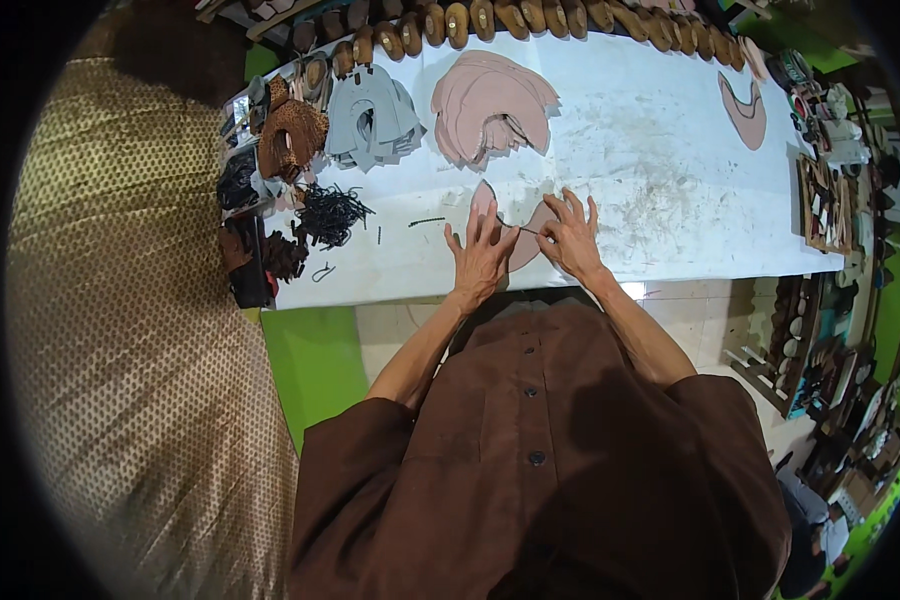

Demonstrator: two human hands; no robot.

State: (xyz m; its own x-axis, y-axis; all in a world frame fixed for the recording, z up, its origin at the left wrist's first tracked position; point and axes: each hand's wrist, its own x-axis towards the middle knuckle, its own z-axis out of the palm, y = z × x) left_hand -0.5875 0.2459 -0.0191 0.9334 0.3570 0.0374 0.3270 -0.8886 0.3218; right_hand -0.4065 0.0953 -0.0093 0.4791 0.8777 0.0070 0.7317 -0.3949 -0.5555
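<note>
A pink curved leather piece (484, 196) lies on the white table (650, 170) near its front edge. My left hand (479, 255) lies flat on it with fingers spread. My right hand (573, 236) rests on the piece's right side, thumb and forefinger pinching a thin dark strip (518, 228) that runs between both hands. Whether the strip is fixed to the leather is unclear.
Stacks of pink (495, 105) and grey (372, 115) cut pieces lie at the back, with a brown woven piece (292, 135) and dark strips (328, 213) at left. Wooden shoe lasts (490, 18) line the far edge. A single pink piece (746, 112) lies at right.
</note>
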